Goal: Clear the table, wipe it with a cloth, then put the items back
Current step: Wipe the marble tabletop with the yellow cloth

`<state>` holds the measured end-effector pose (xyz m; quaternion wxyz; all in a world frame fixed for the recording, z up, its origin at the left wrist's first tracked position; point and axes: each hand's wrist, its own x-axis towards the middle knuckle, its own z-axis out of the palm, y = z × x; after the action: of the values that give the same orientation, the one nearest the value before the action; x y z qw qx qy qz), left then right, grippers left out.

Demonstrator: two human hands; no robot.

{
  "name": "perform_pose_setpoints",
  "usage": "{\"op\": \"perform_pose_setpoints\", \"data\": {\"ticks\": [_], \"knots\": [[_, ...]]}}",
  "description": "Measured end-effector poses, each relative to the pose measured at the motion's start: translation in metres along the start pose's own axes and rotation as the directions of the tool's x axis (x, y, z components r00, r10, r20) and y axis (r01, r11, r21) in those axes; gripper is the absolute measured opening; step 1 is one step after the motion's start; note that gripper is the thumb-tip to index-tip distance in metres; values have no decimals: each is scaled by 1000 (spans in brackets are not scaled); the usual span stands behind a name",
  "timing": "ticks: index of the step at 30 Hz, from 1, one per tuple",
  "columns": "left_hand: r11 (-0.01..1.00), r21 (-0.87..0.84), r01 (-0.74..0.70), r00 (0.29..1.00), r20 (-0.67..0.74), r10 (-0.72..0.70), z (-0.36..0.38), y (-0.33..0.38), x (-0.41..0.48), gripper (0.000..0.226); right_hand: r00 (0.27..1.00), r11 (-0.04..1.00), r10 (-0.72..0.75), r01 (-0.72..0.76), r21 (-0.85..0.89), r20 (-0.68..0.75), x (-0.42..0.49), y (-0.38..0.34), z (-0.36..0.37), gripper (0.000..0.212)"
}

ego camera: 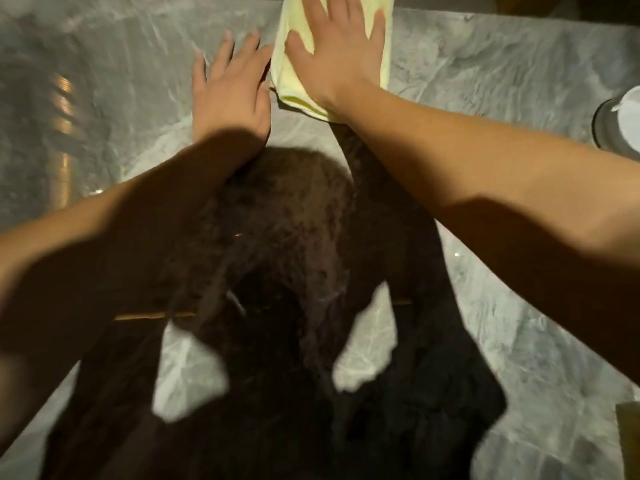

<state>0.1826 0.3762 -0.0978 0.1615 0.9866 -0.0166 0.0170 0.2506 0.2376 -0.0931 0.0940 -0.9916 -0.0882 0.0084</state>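
The right hand (337, 53) lies flat on a folded pale yellow cloth (284, 85) at the far middle of the grey marbled stone tabletop (485, 98), its fingers (377, 29) straight and spread, pressing rather than gripping. Just beside the cloth's left edge, the left hand (230, 95) rests palm-down on bare stone, fingers splayed wide, holding nothing. A grey-and-white cylindrical container (620, 123) stands well apart at the right.

Bare left hand (230, 98), bare right hand (341, 60), 2 bare forearms (485, 188)
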Motion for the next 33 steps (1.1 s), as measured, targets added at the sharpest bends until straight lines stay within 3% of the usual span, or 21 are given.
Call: {"op": "perform_pose_setpoints", "data": {"ticks": [3, 10, 14, 21, 27, 33], "knots": [[998, -53, 14, 1000, 26, -13, -6, 2, -4, 49, 998, 999, -49, 50, -2, 47, -14, 4, -2, 61], [999, 37, 2, 984, 176, -9, -9, 26, -64, 57, 980, 987, -158, 162, -20, 122, -105, 39, -13, 63], [992, 81, -95, 970, 232, 74, -3, 52, -113, 61, 986, 993, -119, 121, -13, 119, -181, 59, -17, 63], [985, -31, -169, 945, 278, 171, 7, 96, -171, 64, 988, 994, -41, 55, -90, 150, -341, 70, -22, 62], [974, -146, -174, 950, 234, 205, 22, 126, -180, 63, 990, 994, 5, 10, -105, 140, -385, 60, -19, 64], [955, -294, 41, 997, 79, -19, 30, 143, -171, 62, 992, 996, -37, 28, 81, 118, -380, 65, -20, 65]]}}
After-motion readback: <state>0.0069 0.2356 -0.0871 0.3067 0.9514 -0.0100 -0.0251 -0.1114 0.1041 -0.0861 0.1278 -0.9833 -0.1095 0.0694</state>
